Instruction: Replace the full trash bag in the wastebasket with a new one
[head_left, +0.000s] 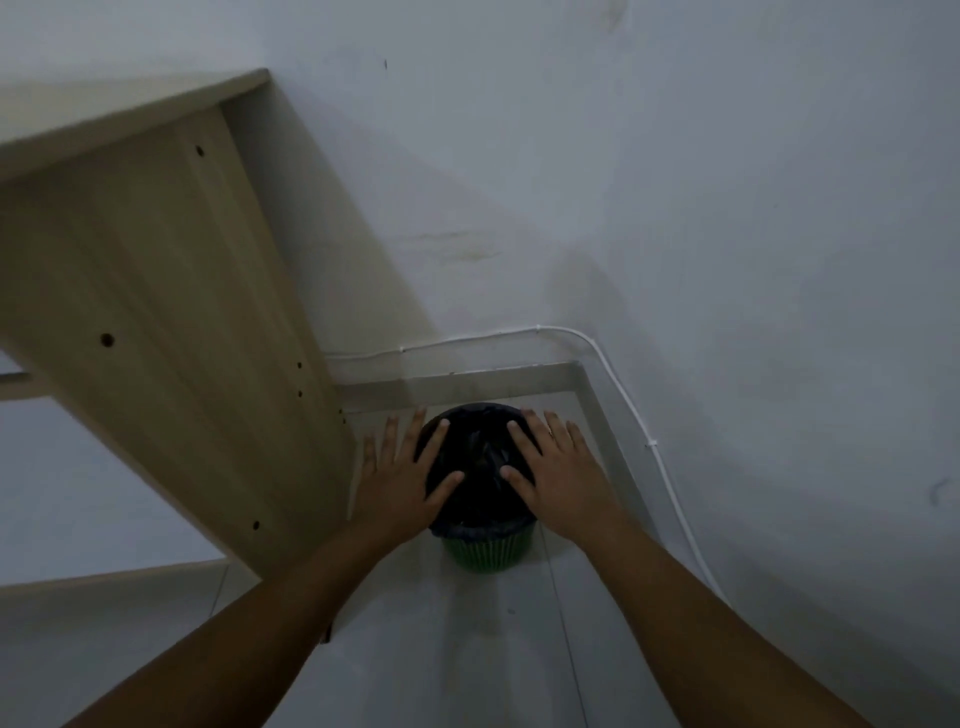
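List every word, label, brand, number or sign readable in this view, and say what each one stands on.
None: no readable text shows anywhere.
Green wastebasket: ribbed side, no label visible.
Black trash bag: plain, no print.
Wooden desk panel: only drilled holes, no lettering.
Wall: stains and scuffs, no signs.
White cable: no marking legible.
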